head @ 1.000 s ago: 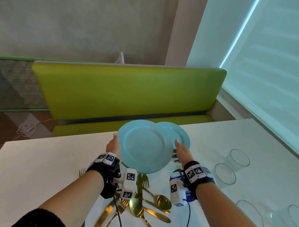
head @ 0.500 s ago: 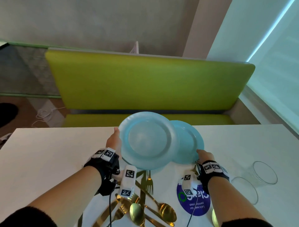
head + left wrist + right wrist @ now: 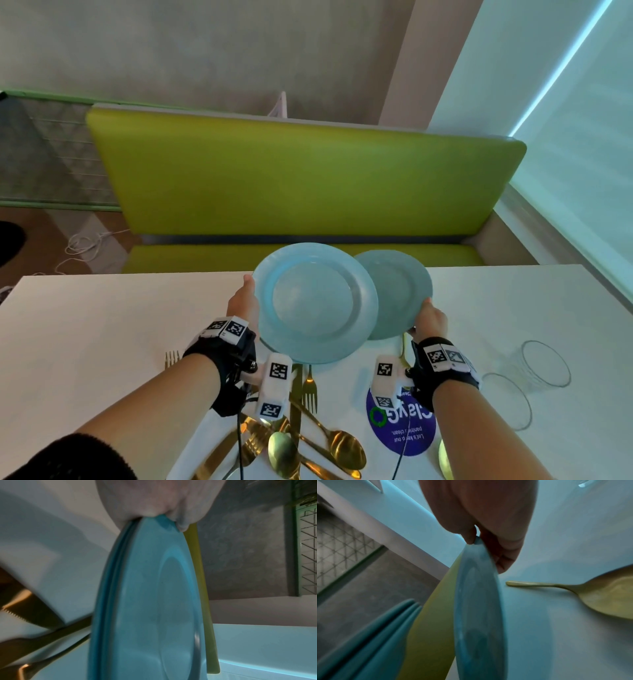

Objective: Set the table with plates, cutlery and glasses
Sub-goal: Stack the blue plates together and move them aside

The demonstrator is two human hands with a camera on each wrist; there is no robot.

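My left hand (image 3: 244,298) grips the left rim of a stack of light blue plates (image 3: 315,303) held above the white table (image 3: 102,325). The left wrist view shows the thumb of that left hand (image 3: 154,500) on top of the plate stack (image 3: 150,601), and at least two rims. My right hand (image 3: 430,317) pinches the near rim of a single blue plate (image 3: 399,291), tilted and partly behind the stack. In the right wrist view the right hand (image 3: 488,524) clasps the single plate (image 3: 477,615), with the stack (image 3: 368,642) at lower left.
Gold forks, spoons and a knife (image 3: 308,435) lie in a pile under my wrists, and one gold spoon (image 3: 599,595) lies near the right hand. Clear glasses (image 3: 544,363) stand at the right. A blue round sticker (image 3: 407,431) marks the table. A green bench (image 3: 301,178) runs behind it.
My right hand has closed on the near rim of the single plate and raised it beside the stack. The left hand keeps the stack up, a little farther forward.
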